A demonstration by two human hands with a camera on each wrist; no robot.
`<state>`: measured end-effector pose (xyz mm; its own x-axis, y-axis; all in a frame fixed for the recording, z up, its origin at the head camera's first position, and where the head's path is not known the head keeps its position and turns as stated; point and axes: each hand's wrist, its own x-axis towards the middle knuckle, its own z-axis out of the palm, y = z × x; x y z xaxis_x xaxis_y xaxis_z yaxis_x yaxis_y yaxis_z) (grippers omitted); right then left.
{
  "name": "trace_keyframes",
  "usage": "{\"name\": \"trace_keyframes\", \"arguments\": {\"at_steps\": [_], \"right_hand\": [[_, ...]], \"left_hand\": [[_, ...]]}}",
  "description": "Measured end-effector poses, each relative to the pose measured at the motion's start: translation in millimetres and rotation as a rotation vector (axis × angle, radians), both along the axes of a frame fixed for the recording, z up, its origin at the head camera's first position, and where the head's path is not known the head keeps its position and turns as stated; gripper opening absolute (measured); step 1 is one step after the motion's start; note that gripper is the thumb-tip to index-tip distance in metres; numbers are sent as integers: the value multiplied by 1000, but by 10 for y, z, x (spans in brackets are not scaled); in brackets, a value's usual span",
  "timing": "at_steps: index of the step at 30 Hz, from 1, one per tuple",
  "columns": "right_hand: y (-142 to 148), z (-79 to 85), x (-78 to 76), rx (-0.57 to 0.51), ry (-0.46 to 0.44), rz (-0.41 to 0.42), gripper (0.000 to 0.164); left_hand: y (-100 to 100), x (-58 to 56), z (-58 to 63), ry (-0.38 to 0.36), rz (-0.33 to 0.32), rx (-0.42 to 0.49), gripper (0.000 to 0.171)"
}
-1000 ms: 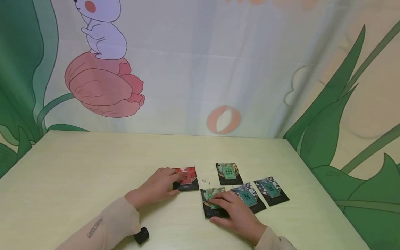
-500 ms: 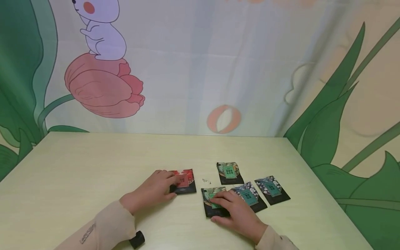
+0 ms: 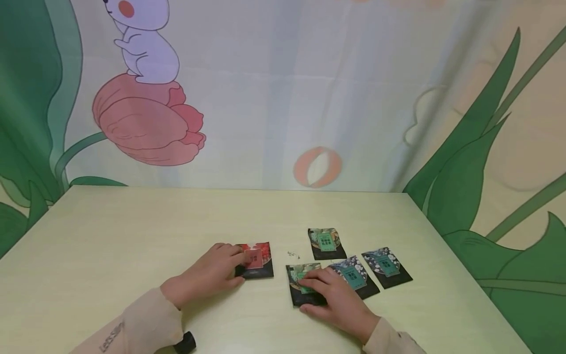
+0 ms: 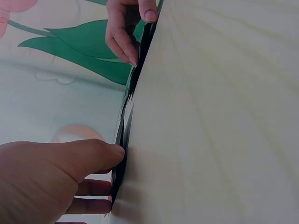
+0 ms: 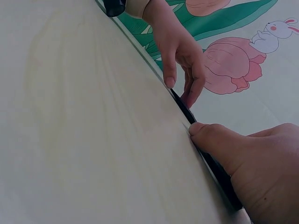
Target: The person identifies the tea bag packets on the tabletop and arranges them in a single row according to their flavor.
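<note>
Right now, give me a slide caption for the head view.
Left hand on the red packet, right hand on a green packet, three more packets nearby.

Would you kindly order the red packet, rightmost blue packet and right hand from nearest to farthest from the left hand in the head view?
1. Red packet, touching the left hand.
2. Right hand, to their right.
3. Rightmost blue packet, farther right.

The bare left hand point(image 3: 208, 273) is held palm-down and turned inward — its fingers point(image 3: 233, 253) are laid forward, its thumb point(image 4: 100, 156) set apart. By the bare right hand point(image 3: 340, 300) this pose is mirrored. Both arms are covered by beige fabric sleeves point(image 3: 150, 319), the left one marked with dark lettering.
</note>
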<state>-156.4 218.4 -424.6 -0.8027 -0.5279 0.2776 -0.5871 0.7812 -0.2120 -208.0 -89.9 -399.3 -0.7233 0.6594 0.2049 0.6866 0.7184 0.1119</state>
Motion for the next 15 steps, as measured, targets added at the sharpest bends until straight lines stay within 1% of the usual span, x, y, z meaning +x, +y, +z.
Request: {"name": "trace_keyframes", "arguments": {"at_steps": [6, 15], "right_hand": [[7, -11, -2, 2, 11, 5, 51], [1, -3, 4, -7, -12, -3, 49]], "left_hand": [[-38, 36, 1, -1, -5, -21, 39], [-137, 131, 31, -10, -2, -11, 39]]}}
